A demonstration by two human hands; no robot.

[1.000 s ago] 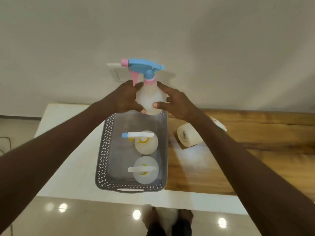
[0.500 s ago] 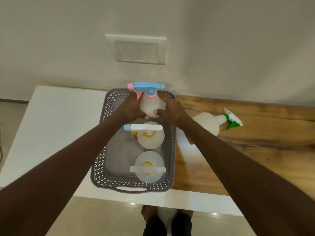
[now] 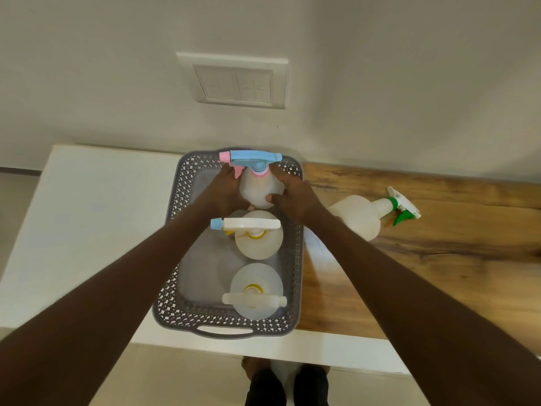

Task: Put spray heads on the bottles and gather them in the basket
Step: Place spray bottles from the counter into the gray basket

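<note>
A grey perforated basket stands on the table's white part. At its far end I hold a translucent bottle with a blue and pink spray head upright; my left hand and my right hand grip its sides. Nearer in the basket stand a bottle with a white head and blue nozzle and a bottle with an all-white head. A fourth bottle with a green and white spray head lies on its side on the wooden part, right of the basket.
The table has a white top on the left and a wooden top on the right, against a pale wall with a switch plate. Beyond the front edge is a tiled floor, with my feet below.
Both hands have carried the blue-and-pink-headed bottle down from above the basket into its far end. The view has tilted down, so the lying green-headed bottle shows in full.
</note>
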